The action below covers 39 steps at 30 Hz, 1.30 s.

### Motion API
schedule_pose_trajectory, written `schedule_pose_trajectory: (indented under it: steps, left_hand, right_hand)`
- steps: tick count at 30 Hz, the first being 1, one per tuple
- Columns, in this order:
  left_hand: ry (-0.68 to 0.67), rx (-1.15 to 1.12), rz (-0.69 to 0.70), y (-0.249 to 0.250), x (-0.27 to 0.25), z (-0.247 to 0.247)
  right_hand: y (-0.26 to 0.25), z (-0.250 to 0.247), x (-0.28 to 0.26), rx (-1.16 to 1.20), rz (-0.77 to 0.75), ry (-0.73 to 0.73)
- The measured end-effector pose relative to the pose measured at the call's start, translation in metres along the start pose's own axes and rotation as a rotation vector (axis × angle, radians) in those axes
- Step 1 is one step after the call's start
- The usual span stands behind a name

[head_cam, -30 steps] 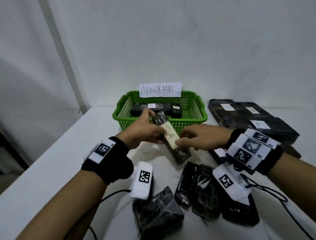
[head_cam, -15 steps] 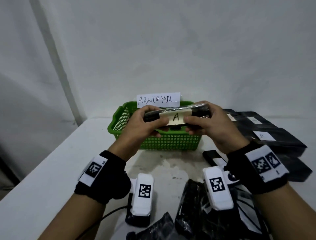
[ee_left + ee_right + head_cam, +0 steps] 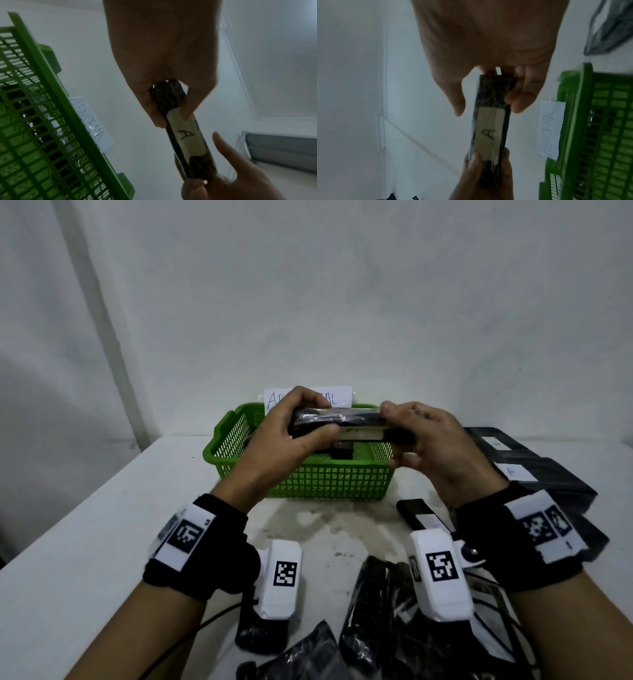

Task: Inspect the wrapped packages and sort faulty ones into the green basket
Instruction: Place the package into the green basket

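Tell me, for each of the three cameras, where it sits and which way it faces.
Head: worn on the head, facing forward and down at the green basket; both forearms and hands show.
Left wrist: looks along the left hand at the wrapped package.
Right wrist: looks along the right hand at the same package.
Shared: all show the package and basket.

White, flat surface (image 3: 102,542), stained grey near the middle. Carried a green plastic lattice basket (image 3: 329,481) toward the back wall, with a white paper sign (image 3: 339,397) at its far rim. Held a stack of black wrapped packages with white labels (image 3: 534,474) at the right, a loose heap of black film-wrapped packages (image 3: 373,621) at the near edge.
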<state>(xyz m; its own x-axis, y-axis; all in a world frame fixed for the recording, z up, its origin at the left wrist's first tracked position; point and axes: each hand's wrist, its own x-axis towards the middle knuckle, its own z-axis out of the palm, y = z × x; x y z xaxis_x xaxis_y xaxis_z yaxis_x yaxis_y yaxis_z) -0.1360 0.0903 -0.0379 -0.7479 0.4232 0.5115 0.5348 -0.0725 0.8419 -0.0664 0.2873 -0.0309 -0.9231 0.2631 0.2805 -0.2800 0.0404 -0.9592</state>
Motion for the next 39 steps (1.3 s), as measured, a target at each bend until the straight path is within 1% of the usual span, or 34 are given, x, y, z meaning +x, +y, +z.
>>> schedule_pose_trajectory:
  steps: [2,7,9,12,13,15,16,17,19,22,23,25,27,29,30,32,33,34,37,39]
  left_hand:
    - [-0.022,-0.034,-0.006,0.001,0.000,0.000]
    - [0.038,0.019,0.015,-0.005,0.003,0.003]
    - [0.050,0.025,0.013,-0.007,0.005,0.001]
    - [0.035,-0.024,0.009,-0.003,0.004,-0.001]
    - [0.025,-0.066,-0.012,-0.002,0.005,-0.001]
    - [-0.004,-0.139,-0.110,-0.002,0.006,-0.001]
    - [-0.010,-0.160,-0.155,-0.002,0.007,0.000]
    - [-0.010,-0.164,-0.172,-0.004,0.008,0.001]
    - [-0.004,-0.156,-0.145,-0.007,0.008,0.001]
    - [-0.005,-0.131,-0.077,-0.011,0.006,0.000]
    - [0.000,-0.110,-0.060,-0.011,0.006,0.000]
    - [0.018,-0.060,-0.030,-0.011,0.005,0.004]
    - [0.037,-0.018,0.000,-0.010,0.005,0.006]
    - [0.048,-0.025,0.009,-0.008,0.005,0.005]
    - [0.044,-0.049,-0.004,-0.007,0.004,0.003]
    - [0.020,-0.126,-0.091,-0.004,0.003,0.001]
    - [0.008,-0.155,-0.135,-0.004,0.003,0.001]
    - [0.002,-0.180,-0.161,-0.003,0.003,0.002]
    - [-0.020,-0.250,-0.124,-0.004,0.003,0.002]
    - [-0.065,-0.259,-0.113,-0.005,0.004,-0.002]
  right_hand:
    - [0.003,-0.001,0.001,0.001,-0.050,0.037]
    - [0.015,0.003,0.001,-0.162,-0.257,0.162]
    - [0.018,0.005,0.002,-0.186,-0.307,0.184]
    - [0.017,0.006,0.002,-0.155,-0.326,0.152]
    - [0.016,0.005,0.001,-0.134,-0.337,0.127]
    - [0.014,0.003,0.001,-0.099,-0.354,0.093]
    - [0.014,0.002,0.001,-0.091,-0.353,0.076]
    - [0.015,0.001,0.001,-0.091,-0.344,0.057]
    - [0.017,0.001,0.002,-0.109,-0.300,0.044]
    - [0.016,0.002,0.003,-0.020,-0.129,0.060]
    - [0.015,0.003,0.003,0.003,-0.093,0.067]
    - [0.014,0.002,0.003,-0.014,-0.104,0.100]
    - [0.015,0.002,0.003,-0.031,-0.149,0.122]
    - [0.015,0.005,0.001,-0.028,-0.219,0.122]
    - [0.014,0.005,0.000,-0.032,-0.272,0.111]
    - [0.014,0.004,-0.001,-0.046,-0.349,0.069]
    - [0.013,0.003,-0.001,-0.049,-0.344,0.053]
    - [0.012,0.001,0.000,-0.048,-0.302,0.044]
    - [0.012,0.000,0.002,-0.018,-0.138,0.034]
    - [0.012,-0.002,0.004,0.015,-0.128,0.037]
